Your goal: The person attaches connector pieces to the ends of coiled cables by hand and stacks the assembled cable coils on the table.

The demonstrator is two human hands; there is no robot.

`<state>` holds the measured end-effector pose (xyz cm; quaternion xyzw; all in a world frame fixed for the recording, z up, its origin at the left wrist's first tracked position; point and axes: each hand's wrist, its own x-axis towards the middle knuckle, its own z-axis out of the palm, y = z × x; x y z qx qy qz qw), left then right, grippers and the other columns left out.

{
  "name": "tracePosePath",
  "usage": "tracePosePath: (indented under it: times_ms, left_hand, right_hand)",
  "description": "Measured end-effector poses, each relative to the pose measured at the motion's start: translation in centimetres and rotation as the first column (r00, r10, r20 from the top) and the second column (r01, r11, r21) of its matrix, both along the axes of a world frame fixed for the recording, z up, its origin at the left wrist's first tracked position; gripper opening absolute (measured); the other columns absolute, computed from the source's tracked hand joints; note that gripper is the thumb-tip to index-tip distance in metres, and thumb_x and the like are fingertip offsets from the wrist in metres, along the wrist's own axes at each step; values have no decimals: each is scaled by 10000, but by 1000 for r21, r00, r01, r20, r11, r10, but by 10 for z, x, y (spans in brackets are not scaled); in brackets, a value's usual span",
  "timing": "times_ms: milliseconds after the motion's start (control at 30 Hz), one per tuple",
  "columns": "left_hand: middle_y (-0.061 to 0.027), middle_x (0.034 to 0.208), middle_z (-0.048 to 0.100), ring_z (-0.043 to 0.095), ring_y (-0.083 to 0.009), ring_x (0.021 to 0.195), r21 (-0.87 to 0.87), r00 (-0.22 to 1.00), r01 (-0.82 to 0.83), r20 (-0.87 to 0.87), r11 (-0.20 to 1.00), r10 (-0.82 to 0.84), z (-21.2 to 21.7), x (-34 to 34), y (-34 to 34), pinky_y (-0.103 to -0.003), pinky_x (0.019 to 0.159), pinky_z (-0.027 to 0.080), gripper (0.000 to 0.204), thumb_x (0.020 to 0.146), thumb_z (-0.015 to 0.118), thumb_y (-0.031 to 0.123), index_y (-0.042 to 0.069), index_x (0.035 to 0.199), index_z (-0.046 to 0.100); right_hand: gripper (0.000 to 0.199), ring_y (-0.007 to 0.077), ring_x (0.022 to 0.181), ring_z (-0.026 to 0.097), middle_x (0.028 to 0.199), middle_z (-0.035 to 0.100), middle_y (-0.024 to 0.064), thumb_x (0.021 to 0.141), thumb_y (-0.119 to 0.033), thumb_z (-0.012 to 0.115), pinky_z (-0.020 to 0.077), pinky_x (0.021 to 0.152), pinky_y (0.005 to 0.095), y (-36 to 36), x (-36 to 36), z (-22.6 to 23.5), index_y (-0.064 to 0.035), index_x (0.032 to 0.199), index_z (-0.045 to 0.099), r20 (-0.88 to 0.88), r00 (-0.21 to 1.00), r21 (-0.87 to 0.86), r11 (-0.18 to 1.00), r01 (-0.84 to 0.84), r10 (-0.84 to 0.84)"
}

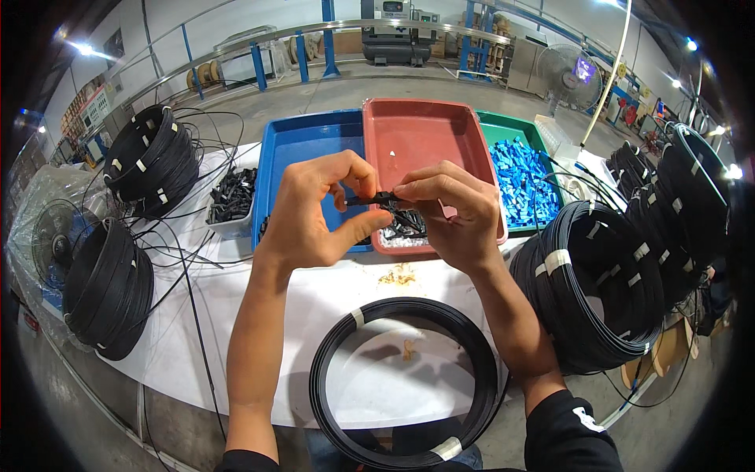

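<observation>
Above the trays, a small black connector part (368,199) is held level between my two hands. My left hand (305,216) pinches it near the middle with thumb and forefinger, the other fingers curled. The right end sits in the closed fingertips of my right hand (460,211), which partly hide it. Below my hands a coil of black cable (320,377), bound with pale tape, lies at the table's front edge. Behind them is a red tray (421,118) with black parts and small white pieces at its near end.
A blue tray (314,134) and a green tray (497,124) of blue connectors (523,185) flank the red one. A bin of black parts (233,197) stands at left. Large black cable coils (110,291) crowd both sides, with loose cable ends across the white table (275,346).
</observation>
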<state>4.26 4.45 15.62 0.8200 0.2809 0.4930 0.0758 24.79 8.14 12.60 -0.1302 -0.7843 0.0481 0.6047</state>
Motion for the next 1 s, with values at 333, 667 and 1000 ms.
tracePosePath:
  times_ms: [333,667,1000]
  left_hand:
    - [-70,770,707,696,-123,693,-501,956,141,294,854,14,2,-2,-5,-259,590,574,61,842,655,27,-14,884,641]
    - [-35,587,607,566,-95,511,-731,993,-112,-98,673,58,-3,-6,6,-227,467,399,198,809,530,110,5,658,600]
    - [-27,482,424,378,-115,458,-509,994,-74,-109,858,22,-17,1,9,-310,433,275,352,806,470,197,-8,520,460]
  right_hand:
    - [233,196,655,619,849,690,60,628,80,711,491,553,316,8,-6,-8,-46,823,696,-5,991,365,922,129,-137]
    - [202,158,634,574,850,681,50,652,-93,743,395,513,291,9,-7,-17,-42,846,712,73,974,532,834,145,-216]
    - [233,166,620,570,880,694,80,640,-34,771,396,514,289,19,-6,-18,-31,865,708,28,993,553,829,84,-119]
